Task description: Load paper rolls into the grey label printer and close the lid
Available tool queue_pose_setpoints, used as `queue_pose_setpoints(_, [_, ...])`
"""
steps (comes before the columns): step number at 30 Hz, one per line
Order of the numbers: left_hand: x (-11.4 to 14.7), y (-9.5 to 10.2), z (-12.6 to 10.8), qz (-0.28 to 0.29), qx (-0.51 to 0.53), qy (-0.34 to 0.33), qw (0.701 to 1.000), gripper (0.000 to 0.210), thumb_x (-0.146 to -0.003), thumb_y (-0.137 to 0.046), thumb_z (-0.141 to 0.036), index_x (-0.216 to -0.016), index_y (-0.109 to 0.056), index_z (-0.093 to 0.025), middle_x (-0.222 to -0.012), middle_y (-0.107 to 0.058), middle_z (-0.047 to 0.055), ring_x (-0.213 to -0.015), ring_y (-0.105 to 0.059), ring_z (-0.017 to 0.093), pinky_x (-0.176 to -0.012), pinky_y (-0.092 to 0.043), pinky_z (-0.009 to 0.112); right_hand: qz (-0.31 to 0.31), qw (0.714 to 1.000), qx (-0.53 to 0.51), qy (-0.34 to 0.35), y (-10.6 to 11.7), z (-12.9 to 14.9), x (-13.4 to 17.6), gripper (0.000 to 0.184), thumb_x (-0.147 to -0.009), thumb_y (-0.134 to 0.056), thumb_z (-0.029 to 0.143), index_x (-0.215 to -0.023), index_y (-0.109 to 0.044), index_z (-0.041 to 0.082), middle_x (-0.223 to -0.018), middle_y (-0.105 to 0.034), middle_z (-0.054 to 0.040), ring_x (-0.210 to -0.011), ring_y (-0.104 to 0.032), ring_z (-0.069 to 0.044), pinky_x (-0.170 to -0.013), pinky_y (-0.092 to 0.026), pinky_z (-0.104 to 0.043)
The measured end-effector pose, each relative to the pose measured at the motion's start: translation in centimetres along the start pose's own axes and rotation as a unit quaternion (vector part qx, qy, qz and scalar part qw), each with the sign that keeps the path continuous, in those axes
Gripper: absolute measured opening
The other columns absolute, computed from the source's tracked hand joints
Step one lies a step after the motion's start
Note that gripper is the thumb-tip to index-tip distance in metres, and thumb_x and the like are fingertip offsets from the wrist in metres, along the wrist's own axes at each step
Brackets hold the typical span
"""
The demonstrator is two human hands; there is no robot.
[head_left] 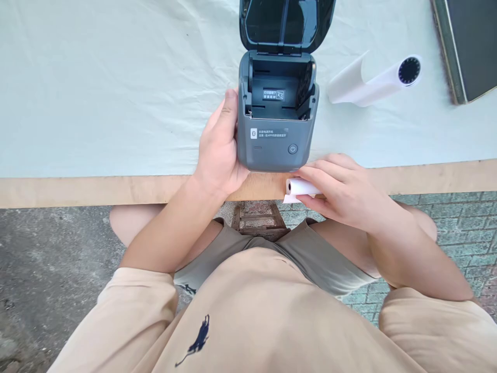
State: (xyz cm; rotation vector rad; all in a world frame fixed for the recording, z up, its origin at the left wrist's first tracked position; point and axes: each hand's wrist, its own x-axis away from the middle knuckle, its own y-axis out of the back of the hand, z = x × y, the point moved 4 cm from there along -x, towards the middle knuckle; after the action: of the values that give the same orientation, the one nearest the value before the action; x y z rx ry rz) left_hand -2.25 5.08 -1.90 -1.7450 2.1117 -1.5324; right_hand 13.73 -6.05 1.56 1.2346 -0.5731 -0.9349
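My left hand (221,142) is wrapped round the left side of a dark grey label printer (267,147), thumb along its edge. The printer's lid (285,23) stands flipped up, and no roll sits in its bay, where a small printed label shows. On its front are a power button and a sticker. Just below its lower right corner, my right hand (341,189) is closed on a small white paper roll (303,186), whose loose end sticks out at the left. The fingertips of that hand lie close to the printer; whether they touch it I cannot tell.
A second white paper roll (368,88), partly unwound with a dark core, lies on the pale cloth (116,93) to the right of the printer. A dark flat object (471,46) occupies the far right corner. The table's wooden edge (77,190) runs in front of my body.
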Motion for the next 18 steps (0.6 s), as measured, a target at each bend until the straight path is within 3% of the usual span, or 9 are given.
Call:
queue_pose_setpoints(4, [-0.1, 0.0, 0.0, -0.01, 0.006, 0.009, 1.0, 0.038, -0.109, -0.049, -0.044, -0.136, -0.07, -0.027, -0.123, -0.083, 0.004, -0.157, -0.049, 0.029, -0.122, -0.052, 0.039, -0.012, 0.998, -0.056, 0.009, 1.6, 0.8, -0.5, 0.026, -0.098, -0.06, 0.012, -0.123, -0.06, 0.021, -0.112, -0.077, -0.0059, -0.088, -0.068, -0.02, -0.074, -0.056, -0.036])
queue_pose_setpoints(8, [-0.1, -0.1, 0.0, 0.028, -0.036, -0.024, 0.999, 0.038, -0.112, -0.041, -0.04, -0.112, -0.076, -0.026, -0.124, -0.081, 0.004, -0.152, -0.055, 0.028, -0.12, -0.054, 0.038, -0.093, 0.974, -0.204, -0.042, 4.3, 0.7, -1.2, 0.042, -0.092, -0.063, 0.007, -0.129, -0.06, 0.026, -0.114, -0.076, -0.0059, -0.099, -0.075, -0.021, -0.079, -0.063, -0.036])
queue_pose_setpoints(11, [-0.1, 0.0, 0.1, 0.05, -0.062, -0.053, 0.995, 0.036, -0.111, -0.044, -0.041, -0.101, -0.076, -0.026, -0.118, -0.082, 0.006, -0.15, -0.056, 0.028, -0.119, -0.055, 0.038, -0.085, 0.959, -0.266, -0.055, 5.5, 0.7, -2.4, 0.047, -0.093, -0.06, 0.009, -0.135, -0.056, 0.031, -0.121, -0.075, -0.0042, -0.101, -0.077, -0.021, -0.081, -0.066, -0.037])
queue_pose_setpoints(14, [0.0, 0.1, 0.1, 0.066, -0.087, -0.085, 0.99, 0.034, -0.11, -0.049, -0.041, -0.101, -0.077, -0.024, -0.109, -0.082, 0.007, -0.153, -0.053, 0.028, -0.12, -0.055, 0.039, -0.071, 0.971, -0.22, -0.065, 6.0, 0.5, -4.3, 0.037, -0.1, -0.058, 0.017, -0.134, -0.057, 0.03, -0.13, -0.073, -0.0028, -0.103, -0.076, -0.019, -0.081, -0.065, -0.035])
queue_pose_setpoints(18, [0.3, 0.2, 0.2, 0.029, -0.068, -0.064, 0.995, 0.027, -0.107, -0.057, -0.04, -0.11, -0.077, -0.022, -0.101, -0.082, 0.006, -0.154, -0.053, 0.03, -0.119, -0.057, 0.043, -0.015, 0.987, -0.06, -0.15, 6.2, -0.5, -7.3, 0.038, -0.097, -0.059, 0.02, -0.135, -0.058, 0.027, -0.13, -0.073, -0.0048, -0.109, -0.074, -0.024, -0.084, -0.06, -0.038])
